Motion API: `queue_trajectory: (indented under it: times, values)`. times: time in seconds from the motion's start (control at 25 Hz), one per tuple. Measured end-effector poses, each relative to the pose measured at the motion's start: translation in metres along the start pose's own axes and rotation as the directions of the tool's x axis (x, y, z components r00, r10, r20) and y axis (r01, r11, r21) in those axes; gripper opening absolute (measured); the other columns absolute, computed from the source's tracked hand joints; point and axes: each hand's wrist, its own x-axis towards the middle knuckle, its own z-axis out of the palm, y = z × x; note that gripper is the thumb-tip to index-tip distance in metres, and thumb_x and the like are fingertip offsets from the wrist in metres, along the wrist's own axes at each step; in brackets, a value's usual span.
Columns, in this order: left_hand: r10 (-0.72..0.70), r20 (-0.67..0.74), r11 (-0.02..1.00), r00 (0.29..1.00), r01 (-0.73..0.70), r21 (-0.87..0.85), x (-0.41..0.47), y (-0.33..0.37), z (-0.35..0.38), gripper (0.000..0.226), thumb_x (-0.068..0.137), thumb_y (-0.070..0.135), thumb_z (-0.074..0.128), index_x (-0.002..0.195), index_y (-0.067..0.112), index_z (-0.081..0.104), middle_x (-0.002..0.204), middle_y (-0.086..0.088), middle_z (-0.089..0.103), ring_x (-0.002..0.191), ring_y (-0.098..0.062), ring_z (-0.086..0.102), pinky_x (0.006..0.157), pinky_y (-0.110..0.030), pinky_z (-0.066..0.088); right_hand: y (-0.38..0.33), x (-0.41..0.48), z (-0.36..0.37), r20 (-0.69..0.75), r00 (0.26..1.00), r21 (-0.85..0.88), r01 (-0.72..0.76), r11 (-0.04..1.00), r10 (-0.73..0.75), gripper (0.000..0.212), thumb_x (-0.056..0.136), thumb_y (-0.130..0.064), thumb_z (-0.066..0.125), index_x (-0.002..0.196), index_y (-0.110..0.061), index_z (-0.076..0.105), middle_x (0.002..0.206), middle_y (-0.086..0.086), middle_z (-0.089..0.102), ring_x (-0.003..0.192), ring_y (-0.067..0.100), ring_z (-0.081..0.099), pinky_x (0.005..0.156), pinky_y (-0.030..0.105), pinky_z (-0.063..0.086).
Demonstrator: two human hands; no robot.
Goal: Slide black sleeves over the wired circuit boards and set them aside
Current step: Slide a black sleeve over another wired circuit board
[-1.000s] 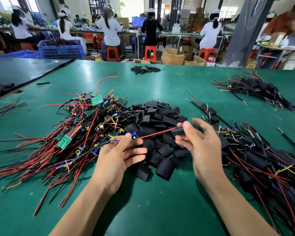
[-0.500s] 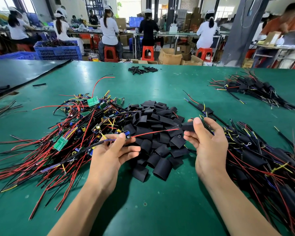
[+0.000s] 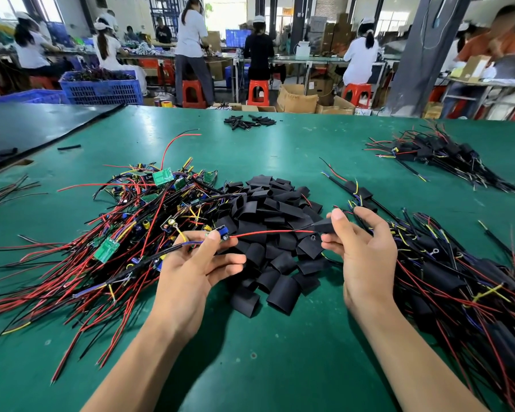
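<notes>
1. Fingers (image 3: 341, 224) of the right hand (image 3: 366, 254) are pinching a black sleeve (image 3: 324, 226) at centre right, red wire (image 3: 268, 232) entering it.
2. Left hand (image 3: 191, 272) fingers (image 3: 211, 242) are pinching the wired circuit board (image 3: 222, 232) at centre, apart from the sleeve, uncovered.
3. Sleeved boards (image 3: 458, 278) are lying at right; many bare boards (image 3: 137, 221) are waiting at left, so much seems left.

green table (image 3: 280, 150): wired boards (image 3: 137, 221), black sleeves (image 3: 268, 209), sleeved units (image 3: 464, 281)

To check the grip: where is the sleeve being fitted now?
In the head view, right of centre: the right hand pinches the sleeve over the sleeve pile, at the red wire's end.
</notes>
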Motion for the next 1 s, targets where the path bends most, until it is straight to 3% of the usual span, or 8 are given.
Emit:
queue_trajectory:
  times: [0.32,0.52,0.68,0.84,1.0]
  values:
    - [0.009,0.015,1.0,1.0,-0.009,0.005,0.0009,-0.0003,-0.0022,0.01,0.088,0.025,0.063,0.085,0.018,0.056,0.102,-0.024,0.072,0.072,-0.031,0.071,0.062,-0.031,0.059,-0.0007,-0.0007,-0.0026,0.007,1.0,-0.105,0.025,0.994,-0.025,0.035,0.085,-0.02,0.08,0.112,-0.025,0.059,0.083,0.0,0.077,0.061,0.02,0.072,0.059,0.024,0.057]
    - [-0.027,0.026,0.999,0.999,0.028,-0.026,0.0014,0.0012,-0.0026,0.012,0.087,0.025,0.063,0.088,0.016,0.054,0.101,-0.022,0.073,0.07,-0.028,0.071,0.062,-0.03,0.059,-0.0004,-0.0012,0.001,0.005,0.998,0.026,-0.07,0.997,0.07,0.039,0.088,-0.016,0.076,0.12,-0.013,0.055,0.093,0.01,0.075,0.063,0.019,0.071,0.062,0.024,0.057]
    - [-0.069,0.032,0.995,0.997,0.071,-0.067,0.0011,0.0035,-0.0027,0.011,0.086,0.025,0.063,0.088,0.018,0.055,0.101,-0.019,0.074,0.068,-0.024,0.072,0.06,-0.028,0.059,-0.0016,-0.0021,0.0027,0.053,0.983,0.149,-0.18,0.972,0.174,0.036,0.093,-0.013,0.069,0.122,-0.005,0.051,0.081,0.0,0.076,0.064,0.016,0.069,0.063,0.024,0.058]
    - [-0.098,0.035,0.992,0.995,0.101,-0.079,0.0005,0.0042,-0.0028,0.008,0.088,0.025,0.061,0.088,0.018,0.055,0.102,-0.018,0.074,0.069,-0.022,0.072,0.059,-0.026,0.058,-0.0045,-0.0046,0.005,0.157,0.941,0.26,-0.332,0.907,0.3,0.022,0.096,-0.013,0.063,0.116,-0.008,0.056,0.086,0.005,0.077,0.064,0.013,0.068,0.065,0.024,0.059]
    - [-0.101,0.033,0.991,0.994,0.104,-0.087,0.0,0.0052,-0.0015,0.008,0.087,0.025,0.061,0.088,0.019,0.056,0.102,-0.018,0.075,0.07,-0.022,0.073,0.059,-0.026,0.059,-0.0063,-0.0079,0.0066,0.23,0.924,0.272,-0.362,0.892,0.306,0.021,0.096,-0.014,0.06,0.116,-0.008,0.056,0.094,0.006,0.078,0.066,0.013,0.068,0.068,0.024,0.06]
